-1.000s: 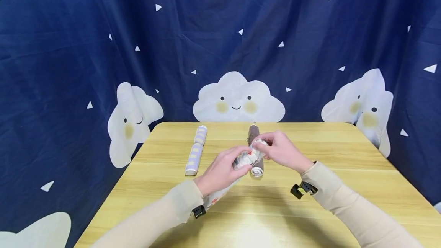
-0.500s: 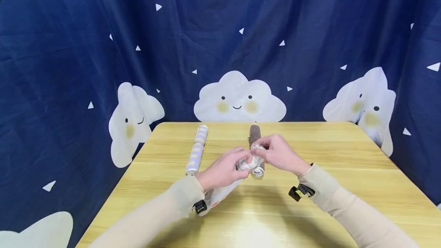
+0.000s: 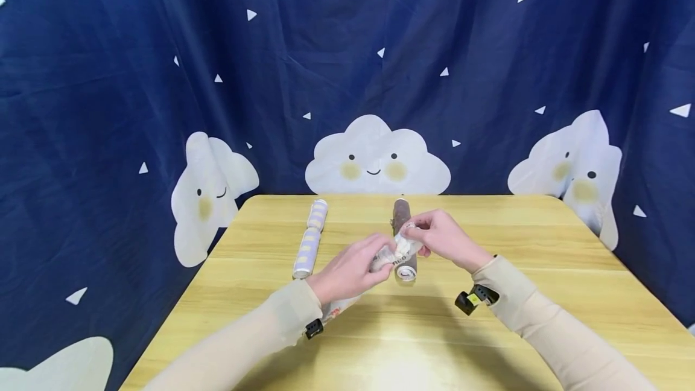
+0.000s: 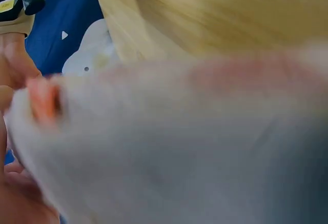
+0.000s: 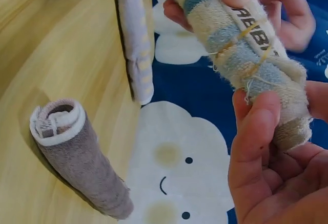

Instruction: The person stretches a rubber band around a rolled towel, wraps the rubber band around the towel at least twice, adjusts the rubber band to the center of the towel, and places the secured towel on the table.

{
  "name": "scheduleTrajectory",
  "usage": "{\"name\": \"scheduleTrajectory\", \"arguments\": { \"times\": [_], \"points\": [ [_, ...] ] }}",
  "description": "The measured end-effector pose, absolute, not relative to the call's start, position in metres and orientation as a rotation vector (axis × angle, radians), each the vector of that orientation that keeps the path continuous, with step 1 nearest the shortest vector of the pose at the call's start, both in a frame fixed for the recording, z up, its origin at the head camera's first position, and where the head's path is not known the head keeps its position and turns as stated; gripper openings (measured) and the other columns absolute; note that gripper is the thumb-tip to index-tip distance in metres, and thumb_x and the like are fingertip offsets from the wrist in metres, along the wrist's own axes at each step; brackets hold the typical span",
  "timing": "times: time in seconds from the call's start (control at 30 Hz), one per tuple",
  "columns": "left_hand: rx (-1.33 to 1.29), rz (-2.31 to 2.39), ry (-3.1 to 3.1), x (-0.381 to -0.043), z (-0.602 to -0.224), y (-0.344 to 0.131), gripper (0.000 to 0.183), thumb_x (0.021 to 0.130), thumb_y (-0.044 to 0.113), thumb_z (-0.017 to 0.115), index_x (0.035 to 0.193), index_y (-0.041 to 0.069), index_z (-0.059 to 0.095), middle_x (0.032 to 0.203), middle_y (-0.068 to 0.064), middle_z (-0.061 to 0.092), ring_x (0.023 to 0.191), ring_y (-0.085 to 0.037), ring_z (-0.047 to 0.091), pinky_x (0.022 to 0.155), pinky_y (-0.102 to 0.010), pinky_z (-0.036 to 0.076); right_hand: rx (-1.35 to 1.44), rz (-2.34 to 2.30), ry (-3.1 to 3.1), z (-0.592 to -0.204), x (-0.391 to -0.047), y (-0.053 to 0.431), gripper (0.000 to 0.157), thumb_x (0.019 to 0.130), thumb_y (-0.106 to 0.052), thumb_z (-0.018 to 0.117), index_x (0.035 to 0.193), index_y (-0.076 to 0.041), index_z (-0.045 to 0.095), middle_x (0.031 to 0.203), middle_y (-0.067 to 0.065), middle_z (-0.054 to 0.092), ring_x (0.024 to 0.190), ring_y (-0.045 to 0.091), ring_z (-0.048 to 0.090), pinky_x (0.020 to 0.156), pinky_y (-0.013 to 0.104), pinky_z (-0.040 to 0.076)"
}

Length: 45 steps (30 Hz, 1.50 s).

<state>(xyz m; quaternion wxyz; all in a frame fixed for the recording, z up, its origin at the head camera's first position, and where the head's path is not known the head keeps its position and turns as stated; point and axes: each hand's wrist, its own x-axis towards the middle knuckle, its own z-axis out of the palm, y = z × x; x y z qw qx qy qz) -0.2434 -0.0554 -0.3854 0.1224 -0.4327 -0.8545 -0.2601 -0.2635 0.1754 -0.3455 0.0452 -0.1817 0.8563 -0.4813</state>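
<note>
A rolled towel [image 3: 403, 250] in white, cream and blue, with dark lettering, is held above the table. My left hand [image 3: 350, 267] grips it around the middle, and its near end passes under my left wrist. At the far end, my right hand [image 3: 446, 240] pinches the roll between thumb and fingers. In the right wrist view, a thin yellow rubber band [image 5: 264, 57] crosses the towel in two strands, close to my right fingertips. Blurred pale cloth [image 4: 154, 147] fills much of the left wrist view.
A brown-grey rolled towel [image 3: 402, 213] lies behind my hands, partly covered by the held roll. A lilac and yellow checked rolled towel [image 3: 307, 249] lies to its left. Both rest on the wooden table [image 3: 516, 246], with a blue cloud-print curtain [image 3: 347, 65] behind.
The held towel has turned slightly in my hands, with its lettering hidden half a second ago and visible now. My right fingers have shifted a little at its end; both hands keep hold.
</note>
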Motion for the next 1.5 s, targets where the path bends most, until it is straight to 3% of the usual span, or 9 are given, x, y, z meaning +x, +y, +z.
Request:
{"name": "scheduleTrajectory", "arguments": {
  "times": [0.13, 0.3, 0.47, 0.63, 0.83, 1.13, 1.2, 1.43, 1.5],
  "points": [
    [-1.241, -0.709, -2.486, -0.243, -0.385, -0.054, 0.046, 0.096, 0.027, 0.065, 0.139, 0.021, 0.051, 0.123, 0.003, 0.062, 0.080, -0.006, 0.056, 0.062, -0.016, 0.047, -0.554, -1.433, 2.607, -0.342, -0.265, 0.176, 0.017, 0.096, -0.020, 0.063, 0.094, -0.007, 0.075, 0.070, 0.003, 0.065, 0.056, 0.021, 0.058, 0.052, 0.028, 0.051],
    [-1.235, -0.653, -2.444, -0.246, -0.394, -0.046, 0.047, 0.095, 0.034, 0.069, 0.137, 0.020, 0.052, 0.121, 0.001, 0.064, 0.086, -0.006, 0.061, 0.071, -0.016, 0.051, -0.536, -1.405, 2.603, -0.342, -0.265, 0.178, 0.018, 0.096, -0.017, 0.061, 0.092, -0.006, 0.074, 0.070, 0.004, 0.065, 0.054, 0.017, 0.057, 0.054, 0.032, 0.053],
    [-1.249, -0.791, -2.463, -0.250, -0.395, -0.047, 0.040, 0.098, 0.025, 0.065, 0.136, 0.019, 0.054, 0.129, -0.001, 0.065, 0.101, -0.007, 0.064, 0.085, -0.019, 0.054, -0.673, -1.410, 2.533, -0.343, -0.267, 0.182, 0.020, 0.101, -0.021, 0.059, 0.109, -0.007, 0.072, 0.080, 0.007, 0.069, 0.052, 0.018, 0.057, 0.052, 0.032, 0.052],
    [-1.210, -1.074, -2.517, -0.253, -0.390, -0.053, 0.031, 0.098, 0.023, 0.065, 0.128, 0.024, 0.057, 0.112, 0.003, 0.068, 0.083, -0.005, 0.061, 0.070, -0.020, 0.053, -0.931, -1.391, 2.422, -0.345, -0.270, 0.191, 0.026, 0.100, -0.022, 0.063, 0.123, -0.012, 0.069, 0.093, 0.008, 0.070, 0.063, 0.022, 0.059, 0.058, 0.028, 0.052],
    [-1.224, -1.219, -2.519, -0.255, -0.387, -0.057, 0.024, 0.094, 0.015, 0.067, 0.115, 0.024, 0.058, 0.098, 0.005, 0.066, 0.069, -0.004, 0.055, 0.059, -0.021, 0.049, -1.069, -1.377, 2.370, -0.351, -0.273, 0.194, 0.030, 0.093, -0.021, 0.073, 0.123, -0.016, 0.069, 0.109, 0.004, 0.072, 0.087, 0.021, 0.070, 0.077, 0.030, 0.059],
    [-1.234, -1.187, -2.481, -0.257, -0.388, -0.055, 0.022, 0.093, 0.013, 0.066, 0.111, 0.019, 0.057, 0.097, 0.004, 0.065, 0.073, -0.007, 0.057, 0.062, -0.020, 0.050, -1.049, -1.340, 2.547, -0.350, -0.269, 0.186, 0.019, 0.096, -0.022, 0.069, 0.115, -0.022, 0.073, 0.088, -0.002, 0.071, 0.060, 0.008, 0.051, 0.055, 0.022, 0.046],
    [-1.247, -1.116, -2.447, -0.258, -0.390, -0.055, 0.022, 0.094, 0.016, 0.066, 0.114, 0.020, 0.057, 0.098, 0.005, 0.065, 0.074, -0.006, 0.057, 0.062, -0.019, 0.050, -1.012, -1.357, 2.561, -0.349, -0.268, 0.186, 0.019, 0.096, -0.021, 0.069, 0.115, -0.019, 0.073, 0.088, 0.001, 0.071, 0.063, 0.010, 0.056, 0.057, 0.024, 0.050],
    [-1.297, -0.815, -2.286, -0.259, -0.396, -0.054, 0.037, 0.099, 0.021, 0.063, 0.135, 0.016, 0.056, 0.125, -0.001, 0.067, 0.106, -0.008, 0.065, 0.092, -0.023, 0.053, -0.915, -1.385, 2.611, -0.347, -0.270, 0.185, 0.020, 0.096, -0.018, 0.067, 0.115, -0.011, 0.072, 0.091, 0.006, 0.071, 0.068, 0.021, 0.065, 0.062, 0.031, 0.056],
    [-1.281, -0.748, -2.298, -0.258, -0.395, -0.055, 0.037, 0.100, 0.021, 0.062, 0.136, 0.016, 0.056, 0.124, -0.002, 0.067, 0.102, -0.009, 0.066, 0.088, -0.022, 0.055, -0.918, -1.386, 2.618, -0.349, -0.271, 0.184, 0.018, 0.097, -0.017, 0.067, 0.113, -0.012, 0.073, 0.089, 0.006, 0.070, 0.068, 0.025, 0.065, 0.061, 0.031, 0.056]
  ]
}}
